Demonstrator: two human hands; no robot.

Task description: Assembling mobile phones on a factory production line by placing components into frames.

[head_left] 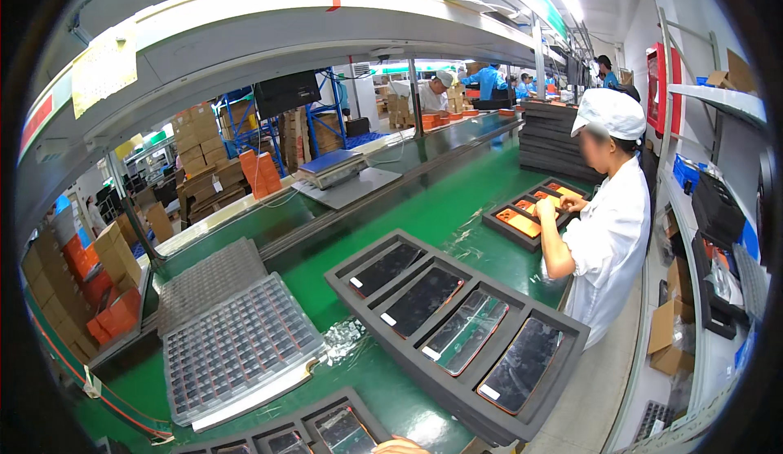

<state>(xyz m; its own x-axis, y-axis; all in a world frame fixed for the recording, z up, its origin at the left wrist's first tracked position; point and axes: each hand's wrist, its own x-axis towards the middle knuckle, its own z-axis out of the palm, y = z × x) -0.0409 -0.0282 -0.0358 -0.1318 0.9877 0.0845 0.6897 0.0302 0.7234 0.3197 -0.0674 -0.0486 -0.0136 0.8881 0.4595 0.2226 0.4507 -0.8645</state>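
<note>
At the bottom edge, part of my right hand [400,446] shows, its fingers closed against the right end of a dark foam tray [357,401]; the rest of the hand is cut off. Smartphones lie in this tray, one of them [342,431] near my fingers. My left hand is out of view. Ahead and to the right sits a larger black foam tray [510,434] with several slots. Each slot holds a smartphone [420,301] face up, dark-screened with orange edges and a small white label.
Left of the trays, a clear plastic tray [241,340] of small parts rests on the green conveyor belt [326,254], beside another grid tray [208,283]. A co-worker [608,209] in white handles orange phones in a foam tray at right. Stacked black trays [555,140] stand beyond.
</note>
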